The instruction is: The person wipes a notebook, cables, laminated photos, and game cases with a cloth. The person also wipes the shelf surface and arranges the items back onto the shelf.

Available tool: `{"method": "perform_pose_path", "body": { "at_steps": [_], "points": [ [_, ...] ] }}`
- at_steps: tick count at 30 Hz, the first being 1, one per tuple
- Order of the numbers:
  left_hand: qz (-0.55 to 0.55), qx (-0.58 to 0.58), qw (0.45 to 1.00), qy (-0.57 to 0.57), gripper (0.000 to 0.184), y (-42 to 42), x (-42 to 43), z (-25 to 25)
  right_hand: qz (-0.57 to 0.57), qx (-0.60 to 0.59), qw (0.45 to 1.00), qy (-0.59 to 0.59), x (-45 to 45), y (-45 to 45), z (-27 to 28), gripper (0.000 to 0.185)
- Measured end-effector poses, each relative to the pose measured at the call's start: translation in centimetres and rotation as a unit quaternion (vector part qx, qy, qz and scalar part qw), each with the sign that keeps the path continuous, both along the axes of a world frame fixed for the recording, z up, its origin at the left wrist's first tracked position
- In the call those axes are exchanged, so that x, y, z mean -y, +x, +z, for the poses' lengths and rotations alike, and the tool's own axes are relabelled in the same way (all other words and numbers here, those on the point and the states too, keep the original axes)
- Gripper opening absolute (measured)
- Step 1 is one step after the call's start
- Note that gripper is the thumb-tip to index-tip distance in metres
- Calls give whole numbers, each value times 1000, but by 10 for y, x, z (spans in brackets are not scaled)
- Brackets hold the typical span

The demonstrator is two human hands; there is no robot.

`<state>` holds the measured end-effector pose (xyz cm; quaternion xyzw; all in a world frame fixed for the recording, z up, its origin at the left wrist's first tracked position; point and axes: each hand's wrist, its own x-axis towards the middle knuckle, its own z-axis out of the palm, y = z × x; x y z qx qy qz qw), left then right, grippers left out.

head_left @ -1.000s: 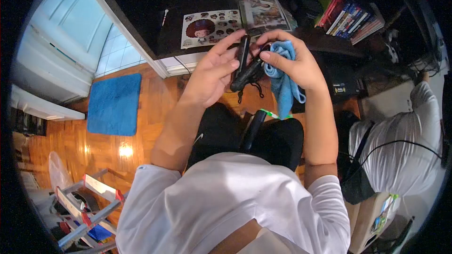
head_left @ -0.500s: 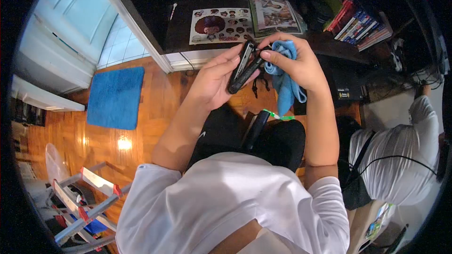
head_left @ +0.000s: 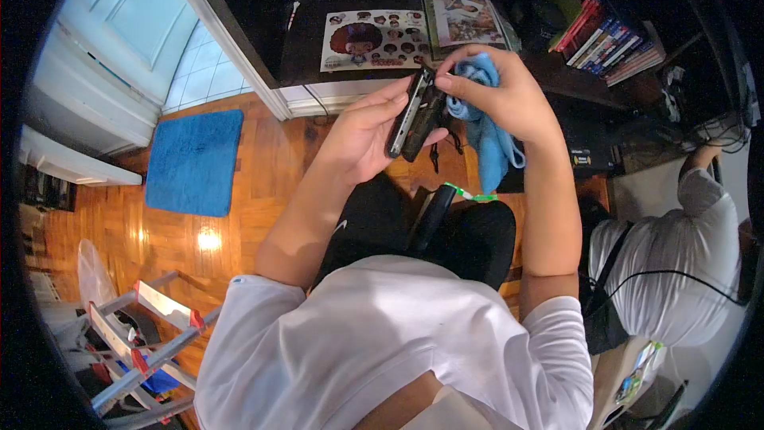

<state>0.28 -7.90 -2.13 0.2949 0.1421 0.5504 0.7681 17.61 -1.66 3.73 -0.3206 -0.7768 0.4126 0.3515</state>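
Note:
My left hand [head_left: 368,131] is wrapped around a long black object [head_left: 415,115] made of two narrow parts side by side, one with a greyish inner edge. Its exact kind does not show. At its upper end, the thumb and fingers of my right hand [head_left: 509,94] pinch close to the object. A blue cloth [head_left: 492,155] is bunched in my right hand and hangs below the palm. Dark cords [head_left: 435,155] dangle beneath the object. On my lap lies a black cylindrical thing [head_left: 434,219] with a green and white strip [head_left: 469,193] at its end.
A dark shelf in front bears a cartoon sheet [head_left: 370,41], a picture in a sleeve [head_left: 468,24] and several books [head_left: 609,48]. To the left are a blue mat [head_left: 195,161] and a stepladder [head_left: 147,334]. Another person [head_left: 676,271] in white is at right.
The black object's two parts have turned and now lie closer together. My right hand and the cloth have shifted slightly to the right.

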Motion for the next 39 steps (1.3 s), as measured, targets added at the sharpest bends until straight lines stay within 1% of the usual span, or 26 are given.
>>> {"method": "perform_pose_path", "body": {
  "at_steps": [1, 3, 7, 9, 10, 12, 13, 14, 15, 17, 18, 21, 22, 25, 26, 29, 30, 32, 33, 34, 35, 36, 38, 39],
  "points": [
    [8, -5, 1000, -9, 38, 1, 0, -1, -17, 8, 1000, 1, 0, -2, -1, 22],
    [24, -14, 999, -25, 37, 4, -2, -5, -60, 62, 996, 22, -1, -6, 1, 28],
    [59, -39, 997, 4, 38, 7, -2, -2, -114, 127, 983, 73, -1, -12, 10, 40],
    [67, -44, 997, 4, 38, 8, 0, 3, -123, 184, 972, 83, -12, -17, 5, 41],
    [90, -88, 992, 26, 39, 10, 0, 2, -127, 211, 965, 88, -17, -19, 2, 42],
    [136, -177, 972, 72, 40, 14, 1, 0, -116, 218, 962, 116, -19, -27, 2, 43],
    [152, -181, 969, 69, 40, 14, 1, 0, -107, 220, 961, 132, -20, -31, 2, 44],
    [168, -185, 966, 66, 41, 14, 2, 0, -93, 197, 966, 143, -18, -34, 1, 44],
    [185, -188, 963, 62, 42, 12, 1, -1, -80, 180, 973, 124, -18, -35, 2, 42],
    [158, -177, 969, 70, 43, 0, 2, -6, -54, 147, 984, 85, -17, -34, 6, 38],
    [145, -170, 972, 73, 44, -6, 2, -8, -21, 83, 993, -83, -15, -35, 12, 31],
    [133, -143, 979, 50, 46, -20, 14, -3, -29, -9, 993, -116, -22, -42, 10, 27],
    [142, -147, 977, 65, 51, -26, 14, -10, -26, 3, 994, -106, -33, -48, 3, 25],
    [206, -152, 966, 47, 56, -31, 26, -2, 6, -26, 1000, -3, -54, -66, -3, 32],
    [202, -132, 970, 32, 63, -37, 29, -7, 29, 11, 997, 64, -69, -74, -6, 32],
    [205, -137, 966, 75, 52, -58, 39, -24, 5, 171, 964, 203, -95, -109, -11, 35],
    [197, -153, 966, 67, 48, -68, 46, -36, 24, 211, 958, 192, -95, -124, -6, 39],
    [178, -186, 965, 54, 40, -88, 58, -54, 3, 285, 926, 247, -90, -148, -7, 44],
    [215, -193, 957, 20, 36, -95, 64, -55, -9, 320, 906, 275, -89, -159, -7, 46],
    [250, -200, 947, -14, 32, -100, 70, -55, 27, 338, 901, 270, -89, -168, -8, 54],
    [283, -206, 935, -49, 29, -102, 72, -55, 59, 352, 898, 256, -86, -174, -7, 55],
    [340, -220, 912, -71, 25, -103, 74, -49, 91, 366, 895, 239, -78, -178, -6, 56],
    [395, -229, 885, -91, 24, -113, 71, -51, 151, 390, 887, 197, -65, -186, -12, 56],
    [422, -233, 870, -102, 24, -116, 68, -51, 138, 349, 899, 223, -60, -187, -27, 52]
  ]
}}
